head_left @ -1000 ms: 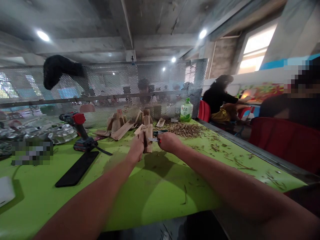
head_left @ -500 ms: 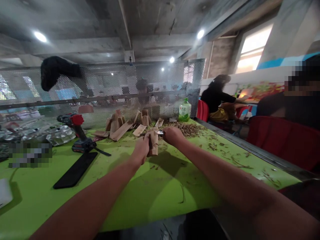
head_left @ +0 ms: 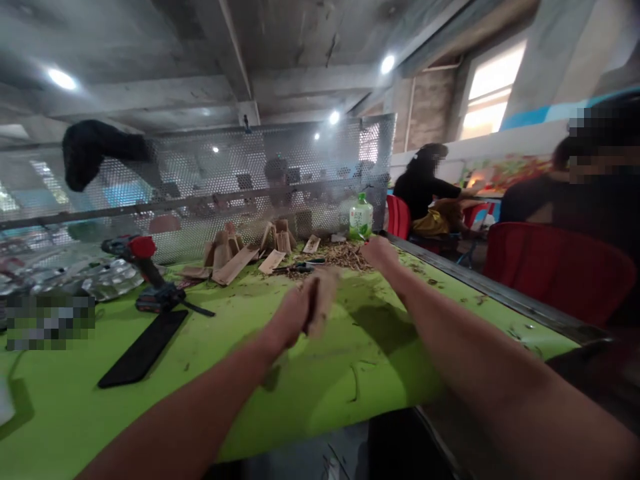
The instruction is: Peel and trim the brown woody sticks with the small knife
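My left hand (head_left: 293,312) is closed around a light brown wooden piece (head_left: 324,300), smeared by motion and held above the green table. Off to the right, near the bottle, my right hand (head_left: 381,255) is closed in a fist, apart from the wooden piece. Whatever it may hold is hidden. Between and beyond the hands, dark-handled tools (head_left: 303,267) lie beside a heap of brown shavings (head_left: 345,255). Several cut wooden pieces (head_left: 235,263) stand and lean behind them.
A cordless drill (head_left: 150,273) stands left, by a black flat case (head_left: 145,348) and clear plastic packaging (head_left: 107,277). A green-labelled bottle (head_left: 361,219) stands before the perforated metal screen (head_left: 200,193). Metal edging (head_left: 480,283) borders the table's right. People sit beyond, one near a red chair (head_left: 555,273).
My right hand has moved right and away from the wooden piece. My left hand has shifted slightly right and lower with the wood, turning it. The view has swung slightly right.
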Motion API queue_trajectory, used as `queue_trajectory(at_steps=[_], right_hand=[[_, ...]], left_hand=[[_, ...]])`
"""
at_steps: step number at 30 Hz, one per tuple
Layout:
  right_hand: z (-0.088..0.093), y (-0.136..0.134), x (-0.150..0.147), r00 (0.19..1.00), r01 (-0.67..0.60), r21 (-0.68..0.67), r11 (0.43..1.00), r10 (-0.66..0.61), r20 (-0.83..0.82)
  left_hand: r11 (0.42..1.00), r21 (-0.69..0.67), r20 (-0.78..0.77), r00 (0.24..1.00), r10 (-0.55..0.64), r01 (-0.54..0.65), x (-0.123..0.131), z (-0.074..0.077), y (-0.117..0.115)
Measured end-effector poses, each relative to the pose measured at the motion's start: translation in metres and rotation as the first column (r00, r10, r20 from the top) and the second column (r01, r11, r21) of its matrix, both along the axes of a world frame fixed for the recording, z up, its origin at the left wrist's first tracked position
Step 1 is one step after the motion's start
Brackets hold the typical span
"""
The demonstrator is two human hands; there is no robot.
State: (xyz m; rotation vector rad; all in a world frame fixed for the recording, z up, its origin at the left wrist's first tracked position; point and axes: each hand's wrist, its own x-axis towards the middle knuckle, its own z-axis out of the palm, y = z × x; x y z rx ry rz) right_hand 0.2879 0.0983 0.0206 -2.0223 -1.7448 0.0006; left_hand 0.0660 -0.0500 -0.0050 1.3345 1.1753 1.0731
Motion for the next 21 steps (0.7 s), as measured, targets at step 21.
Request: queue_trajectory(at_steps=[21], right_hand=[[-0.005, -0.074, -0.110, 0.818, -0.507, -0.002, 0.862, 0.481, 0.315]], left_hand=[[0.977, 0.028, 0.414, 0.892, 0.181, -0.211, -0.036, -0.003, 0.051]])
